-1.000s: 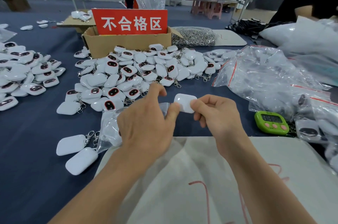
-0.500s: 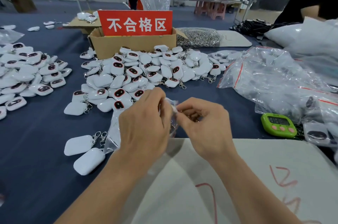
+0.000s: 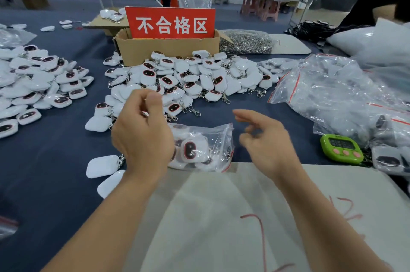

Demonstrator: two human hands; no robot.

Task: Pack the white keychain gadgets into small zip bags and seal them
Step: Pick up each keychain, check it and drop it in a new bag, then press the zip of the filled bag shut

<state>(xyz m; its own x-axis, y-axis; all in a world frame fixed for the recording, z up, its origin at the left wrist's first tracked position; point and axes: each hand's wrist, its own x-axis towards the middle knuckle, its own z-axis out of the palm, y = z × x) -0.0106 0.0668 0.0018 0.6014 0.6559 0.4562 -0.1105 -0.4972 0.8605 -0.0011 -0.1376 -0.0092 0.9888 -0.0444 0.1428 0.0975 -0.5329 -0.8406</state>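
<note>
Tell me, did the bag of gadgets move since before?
Yes. The zip bag went down and right: held up before, it now lies at the white cloth's far edge, further from the two loose gadgets.

We see a dark blue table cloth (image 3: 55,160) strewn with white gadgets (image 3: 168,82), each face bearing a black oval edged in red, and far behind them a brown cardboard box (image 3: 155,49) carrying a red sign (image 3: 170,23) with white characters. On the right lie clear zip bags (image 3: 332,94) with red stripes along their seals, beside a lime green timer (image 3: 341,149) with pink buttons. Nearest us, a white sheet (image 3: 221,216) is marked with red scrawls.
</note>
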